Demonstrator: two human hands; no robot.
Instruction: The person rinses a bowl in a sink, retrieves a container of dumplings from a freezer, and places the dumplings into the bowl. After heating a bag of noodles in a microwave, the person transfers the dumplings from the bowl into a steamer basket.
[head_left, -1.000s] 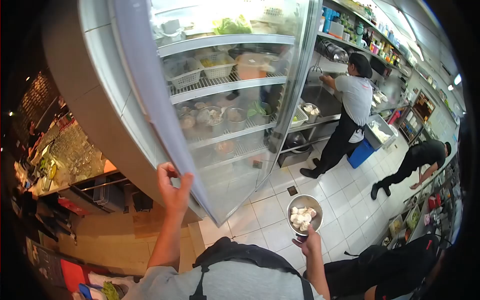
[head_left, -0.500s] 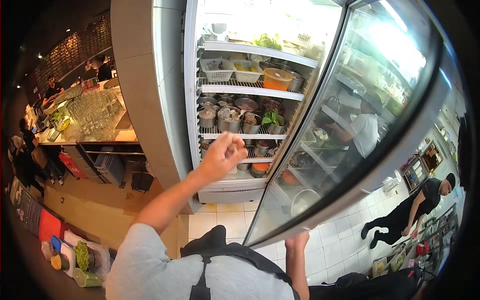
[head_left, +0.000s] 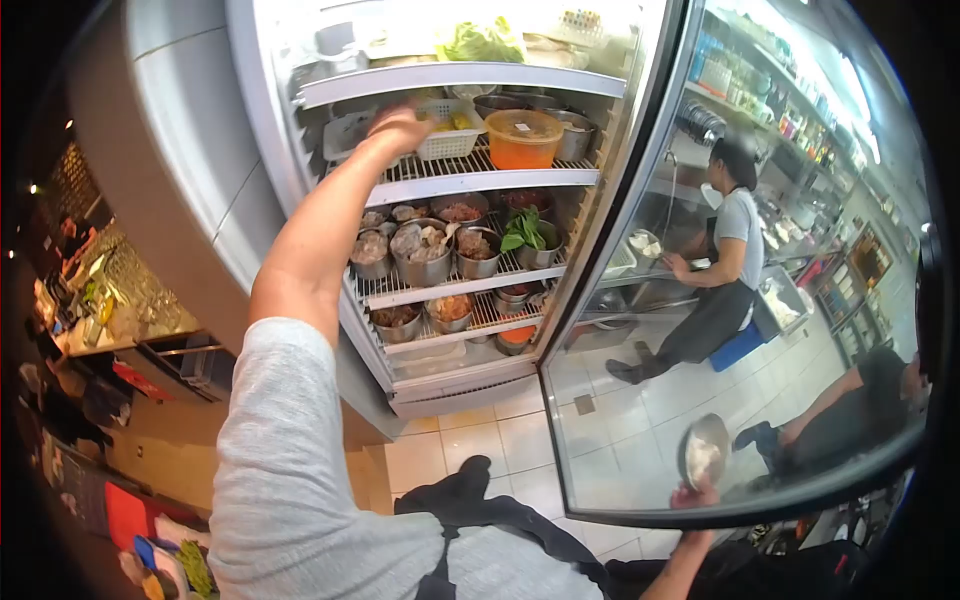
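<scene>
My left hand (head_left: 402, 127) is stretched into the open fridge, over two white plastic baskets on the second shelf. Its blurred fingers overlap the rim of the right basket (head_left: 448, 146), which holds something yellow. The left basket (head_left: 343, 136) sits just beside the wrist. To the right stands a lidded plastic tub (head_left: 523, 140) with orange contents. Low on the right, my right hand (head_left: 697, 494) shows through the glass door (head_left: 640, 440), its fingers at the edge of a round metal bowl (head_left: 690, 445) with whitish contents.
Lower fridge shelves carry metal pots of food (head_left: 422, 262) and one with green leaves (head_left: 538, 245). Lettuce (head_left: 482, 42) lies on the top shelf. Through the glass, a person (head_left: 735, 225) works at a counter and another person (head_left: 850, 420) is nearer. A tiled pillar borders the left.
My left hand has moved up and into the fridge, to the second-shelf baskets. The door has swung wider, and my right hand with the bowl has shifted right. The view has come closer.
</scene>
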